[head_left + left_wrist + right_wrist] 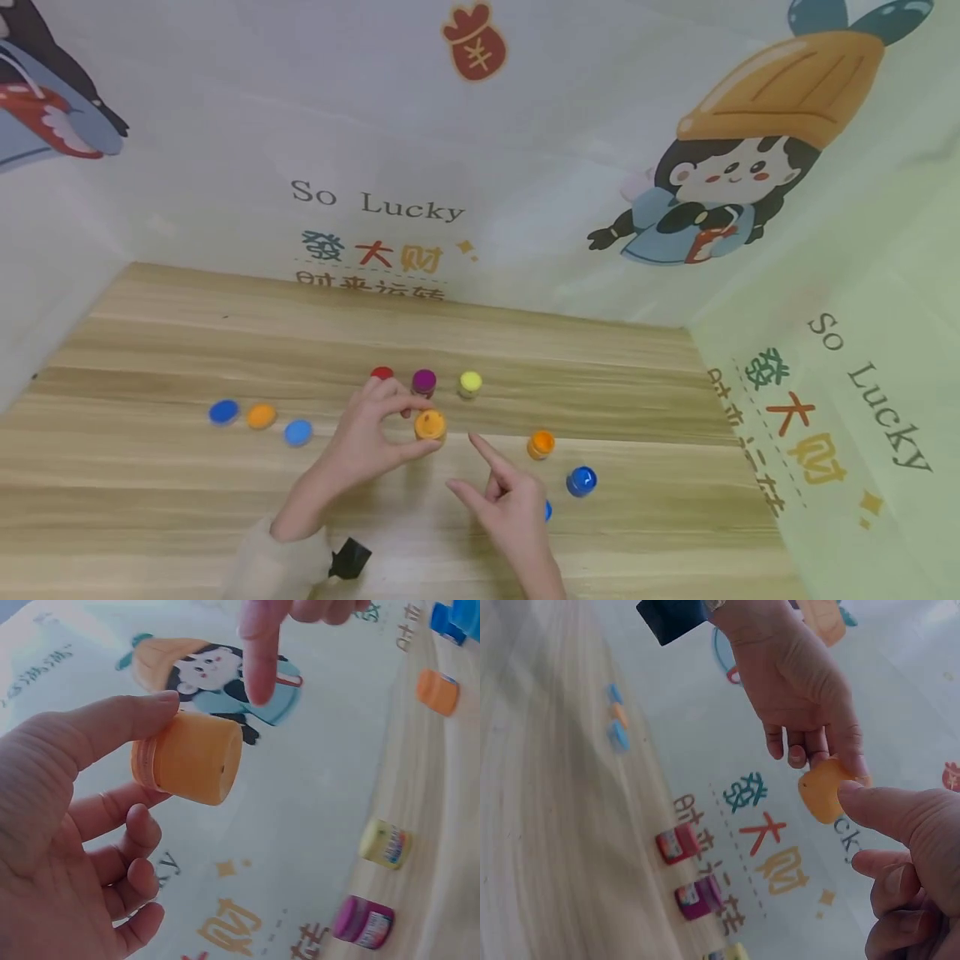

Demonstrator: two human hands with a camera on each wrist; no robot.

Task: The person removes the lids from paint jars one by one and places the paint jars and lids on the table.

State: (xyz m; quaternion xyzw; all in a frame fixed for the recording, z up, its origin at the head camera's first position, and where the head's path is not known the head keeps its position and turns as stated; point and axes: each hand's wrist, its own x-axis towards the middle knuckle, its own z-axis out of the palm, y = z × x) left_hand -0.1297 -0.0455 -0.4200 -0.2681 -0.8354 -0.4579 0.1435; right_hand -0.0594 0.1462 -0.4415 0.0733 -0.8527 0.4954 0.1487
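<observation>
My left hand pinches a small yellow-orange paint jar between thumb and forefinger, raised above the table. In the left wrist view the jar lies on its side in the grip, a clear band near one end; whether a lid is on it, I cannot tell. My right hand is just to the right of the jar, thumb and forefinger spread apart and holding nothing. Its other fingers are bent. In the head view this hand partly hides a blue jar.
Red, purple and yellow jars stand behind the hands. Uncapped orange and blue jars stand at right. Blue, orange and light blue lids lie at left. Printed sheets surround the wooden table.
</observation>
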